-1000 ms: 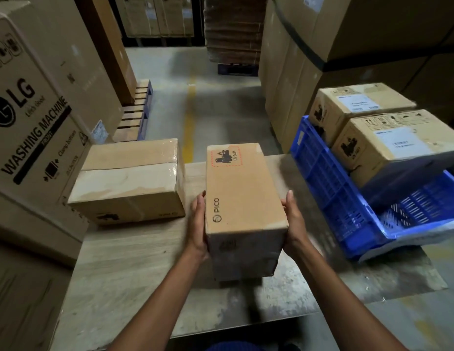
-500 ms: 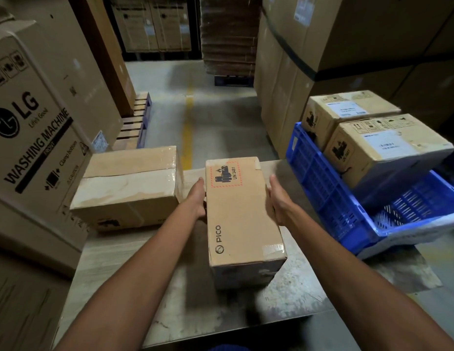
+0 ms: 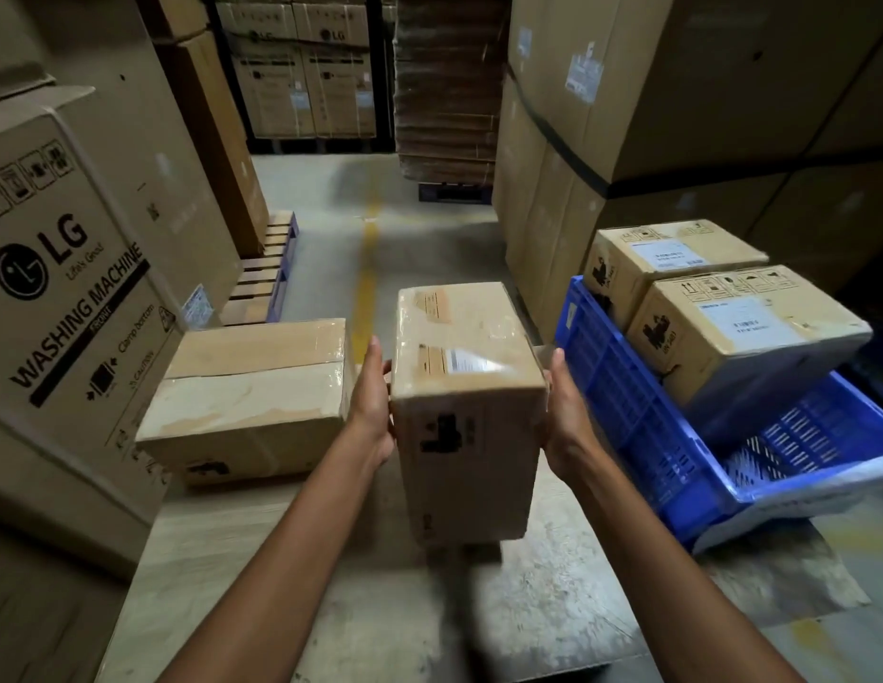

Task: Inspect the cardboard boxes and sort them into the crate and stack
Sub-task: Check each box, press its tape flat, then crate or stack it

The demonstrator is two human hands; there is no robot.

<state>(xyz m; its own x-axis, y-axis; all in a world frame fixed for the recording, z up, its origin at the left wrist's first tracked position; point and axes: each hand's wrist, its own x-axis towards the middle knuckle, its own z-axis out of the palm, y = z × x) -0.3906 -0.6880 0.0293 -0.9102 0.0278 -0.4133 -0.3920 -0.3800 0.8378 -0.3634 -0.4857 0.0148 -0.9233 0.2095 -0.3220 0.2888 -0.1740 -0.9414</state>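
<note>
Both left hand (image 3: 375, 404) and right hand (image 3: 563, 411) press one taped box (image 3: 469, 426).

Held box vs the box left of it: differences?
Held box stands tall, narrow, between left hand and right hand; left box lies flat, wider, untouched. Held box's top shows a label under clear tape; left box's shows broad pale tape. Both taped brown cardboard.

Both bare forearms reach forward from the bottom of the view, drawing slightly together. The left hand (image 3: 372, 406) lies flat against the left side of the cardboard box (image 3: 469, 411), fingers straight and pointing away from the body. The right hand (image 3: 565, 406) mirrors it on the right side, palms facing each other.
</note>
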